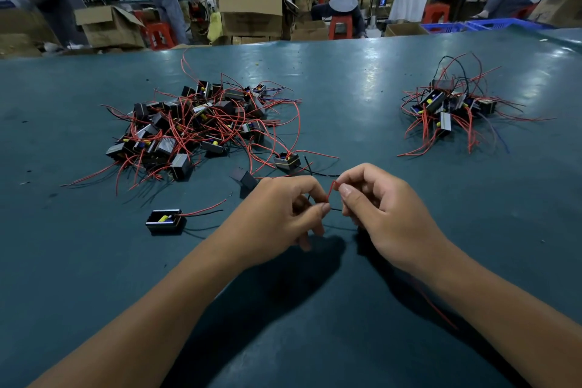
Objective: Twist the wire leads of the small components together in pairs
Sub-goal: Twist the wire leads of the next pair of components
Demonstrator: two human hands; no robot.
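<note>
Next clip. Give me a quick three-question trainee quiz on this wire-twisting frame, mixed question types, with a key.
1. True or false: the left hand and right hand both pinch the red wire.
2. Which heap holds more components? A. the left pile B. the right pile
3. Fill in: the lone component near the left forearm lies on the ___ table.

Key: 1 true; 2 A; 3 blue-green.
</note>
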